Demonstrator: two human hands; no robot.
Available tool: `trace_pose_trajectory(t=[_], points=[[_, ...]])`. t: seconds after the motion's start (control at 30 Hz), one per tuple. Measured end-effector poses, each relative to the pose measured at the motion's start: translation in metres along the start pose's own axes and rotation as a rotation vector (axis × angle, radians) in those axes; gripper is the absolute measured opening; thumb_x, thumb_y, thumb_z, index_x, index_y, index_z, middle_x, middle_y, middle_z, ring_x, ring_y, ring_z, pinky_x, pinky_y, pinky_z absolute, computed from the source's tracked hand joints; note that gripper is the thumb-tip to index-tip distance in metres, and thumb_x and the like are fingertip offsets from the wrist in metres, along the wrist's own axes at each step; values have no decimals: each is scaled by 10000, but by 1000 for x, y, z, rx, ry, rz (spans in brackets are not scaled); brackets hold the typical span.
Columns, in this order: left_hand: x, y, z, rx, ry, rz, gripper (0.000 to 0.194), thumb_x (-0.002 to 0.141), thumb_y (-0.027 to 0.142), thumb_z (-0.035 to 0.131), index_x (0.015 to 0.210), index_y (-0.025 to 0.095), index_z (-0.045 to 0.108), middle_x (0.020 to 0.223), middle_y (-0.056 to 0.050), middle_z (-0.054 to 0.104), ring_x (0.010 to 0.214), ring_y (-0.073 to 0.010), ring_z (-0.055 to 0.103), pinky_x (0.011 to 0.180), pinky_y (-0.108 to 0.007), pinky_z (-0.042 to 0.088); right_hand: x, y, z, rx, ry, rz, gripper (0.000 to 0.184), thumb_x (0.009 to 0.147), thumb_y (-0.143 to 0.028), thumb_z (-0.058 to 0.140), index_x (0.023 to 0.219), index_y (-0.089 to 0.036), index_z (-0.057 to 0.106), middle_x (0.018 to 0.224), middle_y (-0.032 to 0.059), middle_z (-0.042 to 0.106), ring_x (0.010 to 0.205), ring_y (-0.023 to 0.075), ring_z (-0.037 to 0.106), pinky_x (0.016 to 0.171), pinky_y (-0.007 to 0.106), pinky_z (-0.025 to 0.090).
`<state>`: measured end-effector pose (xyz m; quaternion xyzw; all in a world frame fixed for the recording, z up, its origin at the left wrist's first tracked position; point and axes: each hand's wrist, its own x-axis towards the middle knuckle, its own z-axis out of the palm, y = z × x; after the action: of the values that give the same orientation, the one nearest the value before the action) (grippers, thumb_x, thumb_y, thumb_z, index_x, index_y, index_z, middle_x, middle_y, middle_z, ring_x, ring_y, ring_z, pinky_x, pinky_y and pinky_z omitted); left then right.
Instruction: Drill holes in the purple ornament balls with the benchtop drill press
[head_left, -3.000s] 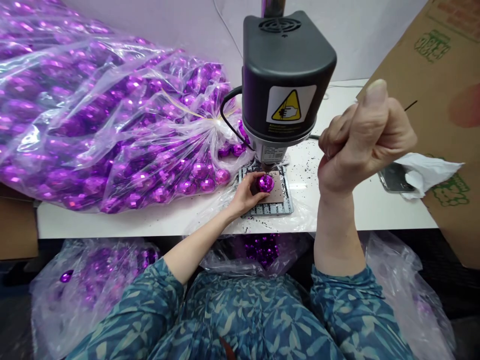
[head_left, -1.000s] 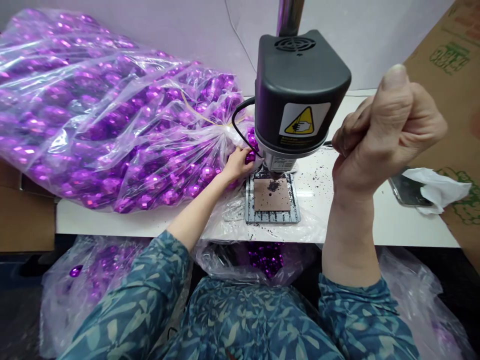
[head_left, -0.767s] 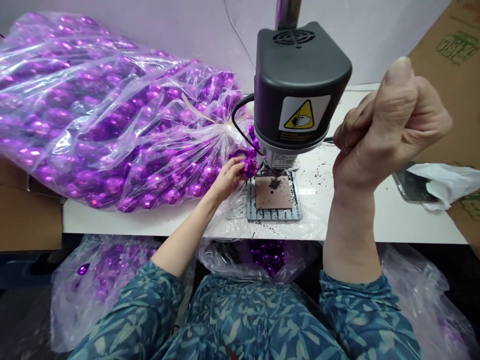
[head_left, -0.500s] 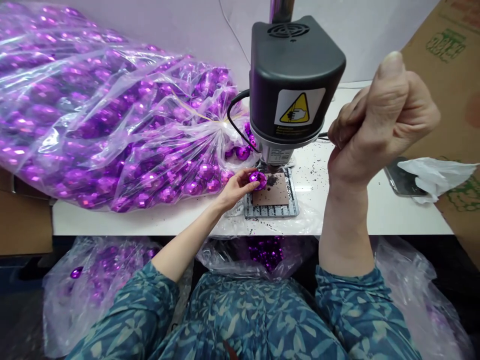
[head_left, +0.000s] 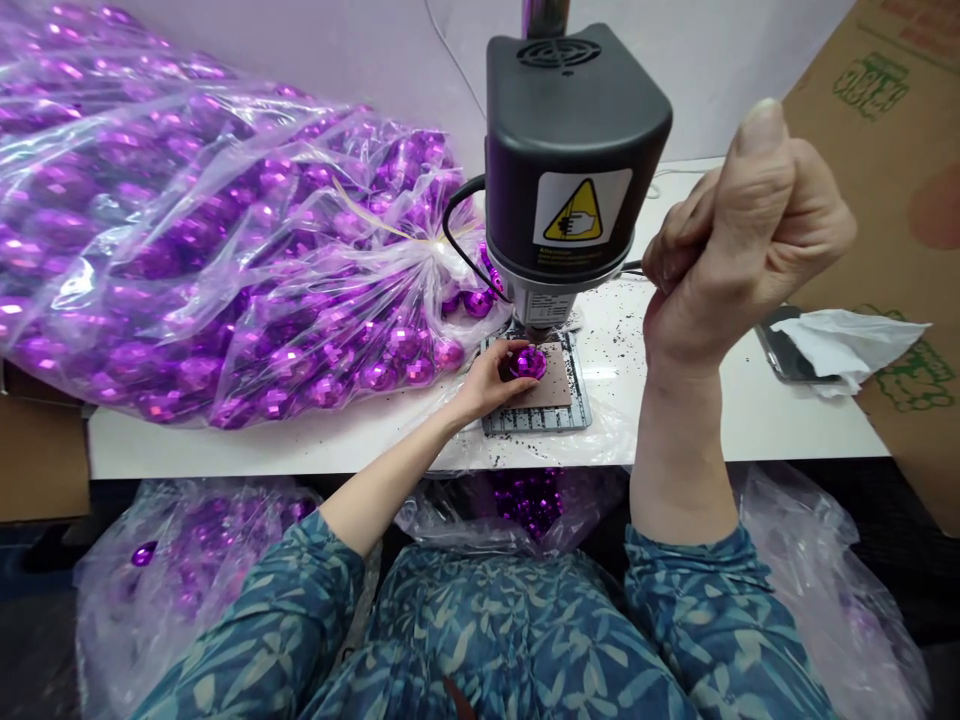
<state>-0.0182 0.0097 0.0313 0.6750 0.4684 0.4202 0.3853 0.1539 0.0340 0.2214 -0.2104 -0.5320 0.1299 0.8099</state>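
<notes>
My left hand point(head_left: 491, 381) pinches a shiny purple faceted ball point(head_left: 531, 363) between thumb and fingers. The ball sits over the brown board point(head_left: 551, 385) on the slotted metal base point(head_left: 529, 420), beneath the chuck of a black drill press point(head_left: 577, 150). A yellow hand-warning label faces me on the motor housing. Raised at the right of the machine, my right hand point(head_left: 750, 240) is closed in a fist; what it grips, if anything, is hidden behind the fingers.
A tied clear bag of purple balls point(head_left: 225, 270) fills the left, with loose balls point(head_left: 478, 303) by its neck. A phone point(head_left: 795, 350) lies under white tissue point(head_left: 847, 345), beside a cardboard box point(head_left: 892, 200). Dark shavings dot the white table point(head_left: 780, 430). Plastic bags point(head_left: 187, 560) hang below.
My left hand has picked up a ball near the bag's neck and carried it right, onto the board under the chuck. The right fist stays raised beside the drill press.
</notes>
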Motion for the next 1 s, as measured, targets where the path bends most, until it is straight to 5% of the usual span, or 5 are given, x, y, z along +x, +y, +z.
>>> trace_pose_trajectory(t=[0.3, 0.77, 1.0], points=[[-8, -1, 10, 120, -7, 85, 570, 816, 226, 877, 1318, 200, 607, 1301, -119, 727, 1213, -294, 704, 1067, -497, 571, -5, -4, -3, -1, 19, -17, 554, 934, -457, 595, 533, -148, 369, 450, -83, 335, 409, -38, 333, 492, 189, 270], [-7, -1, 14, 105, -2, 51, 556, 817, 242, 882, 1294, 204, 599, 1313, -111, 726, 1202, -290, 712, 1076, -500, 579, -33, -12, -13, -87, 39, -49, 542, 995, -393, 547, 580, -178, 273, 474, -60, 241, 409, -1, 319, 449, 210, 272], [-7, 1, 13, 127, 1, 50, 561, 811, 235, 886, 1287, 196, 591, 1276, -105, 735, 1169, -284, 722, 1044, -475, 594, -46, 13, -21, 63, 106, -214, 564, 984, -341, 563, 556, -154, 247, 437, -63, 146, 371, -9, 242, 412, 169, 214]])
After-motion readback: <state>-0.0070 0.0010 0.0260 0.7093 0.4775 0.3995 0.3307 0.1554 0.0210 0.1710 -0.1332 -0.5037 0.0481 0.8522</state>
